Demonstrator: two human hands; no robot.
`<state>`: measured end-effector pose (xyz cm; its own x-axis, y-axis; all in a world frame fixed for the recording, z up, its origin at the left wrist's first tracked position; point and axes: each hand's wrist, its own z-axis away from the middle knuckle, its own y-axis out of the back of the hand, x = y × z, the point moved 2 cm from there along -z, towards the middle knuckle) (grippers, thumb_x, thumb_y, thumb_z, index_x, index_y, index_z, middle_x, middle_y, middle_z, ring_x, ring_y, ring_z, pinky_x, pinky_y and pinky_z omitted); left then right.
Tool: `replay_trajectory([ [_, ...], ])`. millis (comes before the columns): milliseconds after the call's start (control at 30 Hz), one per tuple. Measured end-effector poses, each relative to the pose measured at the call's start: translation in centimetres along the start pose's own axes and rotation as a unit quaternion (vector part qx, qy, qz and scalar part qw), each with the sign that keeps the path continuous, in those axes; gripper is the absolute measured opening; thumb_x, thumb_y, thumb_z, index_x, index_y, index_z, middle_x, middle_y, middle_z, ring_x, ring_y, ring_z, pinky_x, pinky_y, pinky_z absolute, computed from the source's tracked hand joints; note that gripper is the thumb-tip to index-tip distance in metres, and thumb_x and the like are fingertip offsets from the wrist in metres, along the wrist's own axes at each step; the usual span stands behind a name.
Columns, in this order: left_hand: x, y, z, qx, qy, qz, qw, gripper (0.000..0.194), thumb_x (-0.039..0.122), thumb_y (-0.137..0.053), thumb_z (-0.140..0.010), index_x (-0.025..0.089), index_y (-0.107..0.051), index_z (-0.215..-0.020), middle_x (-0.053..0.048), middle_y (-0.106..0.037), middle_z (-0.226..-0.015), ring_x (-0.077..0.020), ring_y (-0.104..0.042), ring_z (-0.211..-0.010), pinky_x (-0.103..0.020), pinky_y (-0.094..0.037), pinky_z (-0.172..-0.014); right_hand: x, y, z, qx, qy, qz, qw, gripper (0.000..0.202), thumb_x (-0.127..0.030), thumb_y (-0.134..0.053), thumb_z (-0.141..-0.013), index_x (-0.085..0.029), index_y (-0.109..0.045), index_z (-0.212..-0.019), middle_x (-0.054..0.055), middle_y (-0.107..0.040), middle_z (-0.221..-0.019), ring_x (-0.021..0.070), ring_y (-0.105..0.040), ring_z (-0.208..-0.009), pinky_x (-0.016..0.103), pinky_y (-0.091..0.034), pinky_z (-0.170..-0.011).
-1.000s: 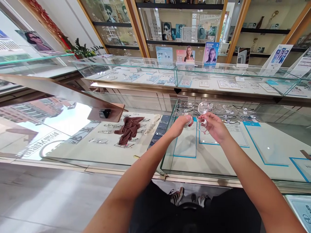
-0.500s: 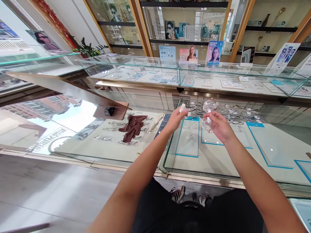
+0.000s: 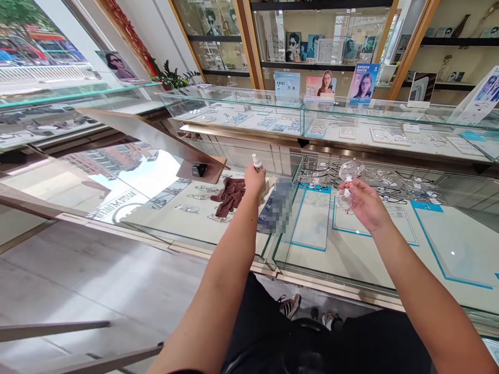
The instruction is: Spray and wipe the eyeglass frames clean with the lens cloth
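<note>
My left hand [image 3: 255, 179] is closed around a small white spray bottle [image 3: 257, 161], whose top stands out above the fingers. It is over the glass counter, beside a crumpled brown cloth [image 3: 229, 197] and a cream cloth [image 3: 268, 190] that it partly hides. Farther right, my right hand [image 3: 366, 203] pinches a pair of eyeglasses [image 3: 345, 195] with thin pinkish rims. The glasses are held upright on end, one lens above the other, over the counter.
Below the glass top lie rows of eyeglass frames [image 3: 374, 179] and blue-edged panels [image 3: 310, 221]. A wooden-backed mirror [image 3: 156, 137] leans at the left. Another glass showcase [image 3: 249, 122] with upright advertising cards [image 3: 364, 83] runs behind. Dark chair-like bars [image 3: 54, 330] show at lower left.
My left hand has moved left with the spray bottle, away from the eyeglasses and over toward the cloths. My right hand still holds the eyeglasses. The whole view has turned somewhat left.
</note>
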<state>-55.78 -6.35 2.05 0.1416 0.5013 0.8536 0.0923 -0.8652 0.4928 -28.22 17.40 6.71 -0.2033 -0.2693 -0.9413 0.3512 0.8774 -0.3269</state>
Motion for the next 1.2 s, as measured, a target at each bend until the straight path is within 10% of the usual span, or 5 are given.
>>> replay_trajectory([
  [500, -0.2, -0.6, 0.7, -0.007, 0.006, -0.061, 0.998, 0.027, 0.02, -0.059, -0.092, 0.018, -0.061, -0.118, -0.017, -0.071, -0.123, -0.0327, -0.066, -0.116, -0.044, -0.049, -0.102, 0.0, 0.0, -0.2, -0.006, -0.002, -0.001, 1.0, 0.038, -0.049, -0.097, -0.064, -0.027, -0.068, -0.077, 0.001, -0.077, -0.095, 0.0185, -0.068, -0.087, 0.034, -0.054, -0.077],
  [733, 3.9, 1.1, 2.8, 0.161, -0.103, -0.048, 0.98, 0.042, 0.021, -0.059, -0.091, 0.016, -0.049, -0.132, -0.022, -0.055, -0.141, -0.0357, -0.05, -0.138, -0.049, -0.039, -0.117, 0.1, 0.1, -0.2, -0.012, 0.004, -0.001, 1.0, 0.038, -0.05, -0.096, -0.065, -0.028, -0.067, -0.076, 0.001, -0.077, -0.095, 0.0181, -0.068, -0.088, 0.033, -0.053, -0.078],
  [833, 5.3, 1.0, 3.6, 0.058, -0.171, -0.085, 0.98, 0.023, 0.021, -0.05, -0.095, 0.02, -0.057, -0.117, -0.012, -0.065, -0.114, -0.0281, -0.064, -0.112, -0.041, -0.049, -0.103, 0.1, 0.0, -0.1, -0.014, 0.005, 0.004, 1.0, 0.039, -0.05, -0.095, -0.066, -0.027, -0.066, -0.076, 0.001, -0.077, -0.095, 0.0184, -0.067, -0.085, 0.034, -0.053, -0.077],
  [967, 4.4, 0.0, 4.0, -0.113, -0.109, -0.216, 0.964, 0.011, 0.017, -0.06, -0.087, 0.021, -0.064, -0.096, -0.013, -0.07, -0.105, -0.033, -0.068, -0.106, -0.047, -0.05, -0.099, 0.1, -0.1, 0.0, -0.015, -0.001, 0.001, 1.0, 0.041, -0.052, -0.096, -0.063, -0.027, -0.066, -0.074, 0.002, -0.077, -0.093, 0.0179, -0.065, -0.083, 0.032, -0.05, -0.069],
  [1200, 1.6, -0.7, 2.9, -0.145, -0.026, -0.267, 0.953, 0.02, 0.017, -0.075, -0.076, 0.017, -0.068, -0.095, -0.029, -0.073, -0.114, -0.0461, -0.066, -0.122, -0.056, -0.05, -0.102, 0.2, 0.1, 0.1, -0.008, -0.007, 0.007, 1.0, 0.039, -0.051, -0.097, -0.063, -0.027, -0.069, -0.075, 0.001, -0.077, -0.095, 0.0158, -0.063, -0.077, 0.032, -0.051, -0.073],
])
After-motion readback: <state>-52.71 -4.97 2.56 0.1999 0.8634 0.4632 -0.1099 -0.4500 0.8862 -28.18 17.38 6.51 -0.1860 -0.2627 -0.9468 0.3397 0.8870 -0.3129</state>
